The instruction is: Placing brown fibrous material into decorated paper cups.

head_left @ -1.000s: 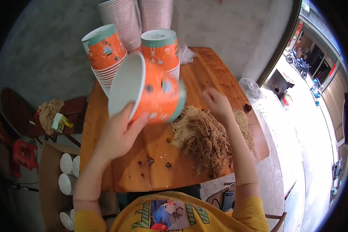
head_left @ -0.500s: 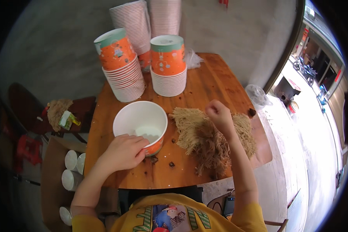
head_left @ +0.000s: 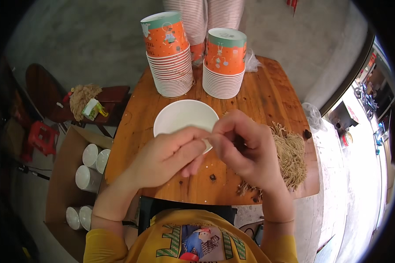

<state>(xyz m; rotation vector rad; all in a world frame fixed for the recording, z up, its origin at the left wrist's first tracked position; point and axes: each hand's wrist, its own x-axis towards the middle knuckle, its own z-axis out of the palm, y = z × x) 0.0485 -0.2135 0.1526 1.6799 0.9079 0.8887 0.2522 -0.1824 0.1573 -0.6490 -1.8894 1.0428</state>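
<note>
Left fingers (head_left: 191, 133), right fingers (head_left: 233, 121) together

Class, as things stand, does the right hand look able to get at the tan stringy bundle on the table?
Probably yes. The tan stringy bundle shows just beside the right hand, and nothing seen blocks the way, though the hand and wrist hide part of it from view.

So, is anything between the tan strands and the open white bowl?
Yes: the right grip is between them in this view, covering part of the tan strands; the left grip overlaps the white bowl's near side. Nothing else shows between them, though both hide some table.
</note>
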